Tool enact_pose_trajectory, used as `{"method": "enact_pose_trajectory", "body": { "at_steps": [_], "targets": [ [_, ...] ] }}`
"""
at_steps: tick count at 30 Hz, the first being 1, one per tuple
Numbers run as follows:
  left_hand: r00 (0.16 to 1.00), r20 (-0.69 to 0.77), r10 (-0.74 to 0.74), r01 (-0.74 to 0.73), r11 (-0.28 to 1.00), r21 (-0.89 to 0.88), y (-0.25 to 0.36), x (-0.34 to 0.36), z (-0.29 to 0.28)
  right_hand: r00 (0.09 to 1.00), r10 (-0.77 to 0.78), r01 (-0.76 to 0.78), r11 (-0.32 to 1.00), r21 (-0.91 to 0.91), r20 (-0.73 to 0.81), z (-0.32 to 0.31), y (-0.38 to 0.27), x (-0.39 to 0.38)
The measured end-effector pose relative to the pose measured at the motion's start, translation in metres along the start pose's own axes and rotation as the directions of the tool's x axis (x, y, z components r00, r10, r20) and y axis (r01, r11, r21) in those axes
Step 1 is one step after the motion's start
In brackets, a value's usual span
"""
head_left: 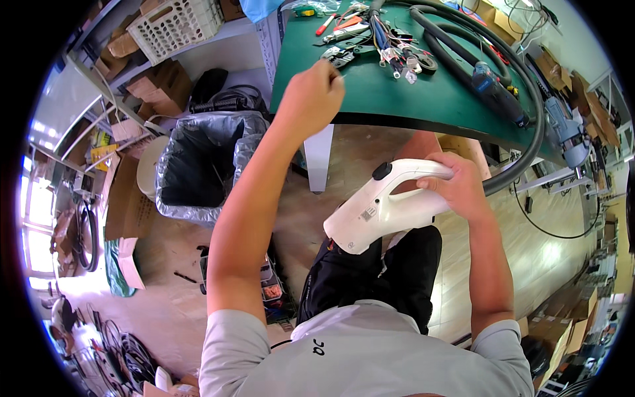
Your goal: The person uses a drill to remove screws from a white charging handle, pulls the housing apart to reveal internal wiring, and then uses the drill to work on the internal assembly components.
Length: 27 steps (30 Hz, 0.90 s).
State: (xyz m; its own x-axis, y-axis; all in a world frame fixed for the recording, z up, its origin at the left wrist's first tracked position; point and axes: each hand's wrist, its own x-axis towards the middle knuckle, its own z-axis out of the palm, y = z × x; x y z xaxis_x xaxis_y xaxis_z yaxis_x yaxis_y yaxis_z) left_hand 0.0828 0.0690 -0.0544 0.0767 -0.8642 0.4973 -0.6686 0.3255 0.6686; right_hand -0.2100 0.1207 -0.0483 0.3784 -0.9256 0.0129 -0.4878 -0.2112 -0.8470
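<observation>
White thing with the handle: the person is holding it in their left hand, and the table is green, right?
Almost! The head view shows the white thing with the handle in the person's right hand, not the left. The table is green, as you said.

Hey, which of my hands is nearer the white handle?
Right. Your right hand grips the white handle; your left hand is away from it, up by the hand tools on the green table.
</observation>
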Motion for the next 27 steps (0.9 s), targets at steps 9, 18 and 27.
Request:
{"method": "enact_pose_trajectory", "body": {
  "at_steps": [9, 18, 27],
  "targets": [
    [0.925, -0.022, 0.379, -0.367, 0.909, 0.197, -0.033, 0.043, 0.055, 0.996, -0.091, 0.091, 0.992, -0.090, 0.005, 0.005, 0.009, -0.015],
    [0.821, 0.555, -0.134, 0.495, 0.652, -0.574, 0.008, -0.175, -0.007, 0.968, -0.222, 0.218, 0.975, -0.044, -0.120, -0.003, 0.006, -0.022],
    [0.885, 0.355, -0.300, 0.453, 0.387, -0.803, 0.044, -0.215, 0.020, 0.953, -0.206, 0.187, 0.977, -0.102, -0.220, -0.012, 0.011, -0.015]
  ]
}}
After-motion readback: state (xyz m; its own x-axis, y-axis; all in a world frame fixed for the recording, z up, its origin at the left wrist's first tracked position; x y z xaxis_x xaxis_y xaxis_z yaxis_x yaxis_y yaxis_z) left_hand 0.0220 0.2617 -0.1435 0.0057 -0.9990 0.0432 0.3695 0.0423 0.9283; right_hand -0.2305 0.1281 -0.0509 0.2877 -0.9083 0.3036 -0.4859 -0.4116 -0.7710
